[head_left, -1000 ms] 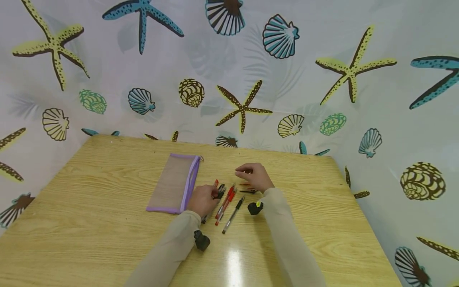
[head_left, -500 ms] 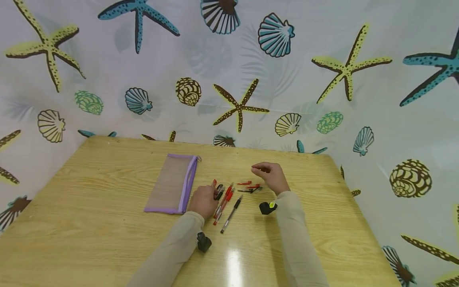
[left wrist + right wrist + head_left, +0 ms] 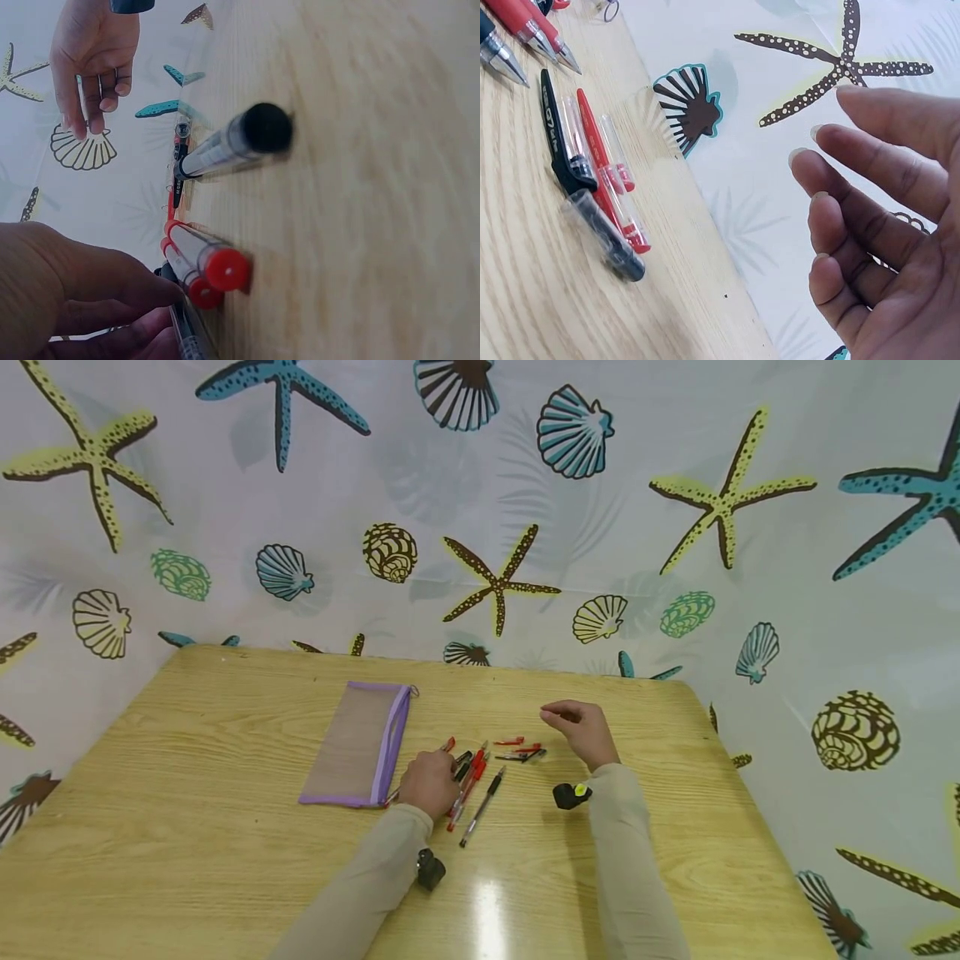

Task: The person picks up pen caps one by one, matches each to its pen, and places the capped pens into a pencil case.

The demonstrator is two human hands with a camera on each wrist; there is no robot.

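Black pen [image 3: 192, 339] pinched by the left hand [image 3: 430, 783]; the right hand [image 3: 588, 732] has drawn away from the caps [image 3: 529, 749].

A second ago the right hand hung over the caps, hiding some of them; now it is off beyond their right side, raised, fingers loosely bent and holding nothing, and the red and black pieces lie in full sight on the wooden table [image 3: 225, 760]. The left hand has hardly shifted: low over the pens, its thumb and fingers close about that one. Just beside it the red pens [image 3: 478, 769] lie together, with a lone dark pen [image 3: 482, 807] slanting to their right, as before. The mesh pouch [image 3: 352, 743] stays flat on the left.
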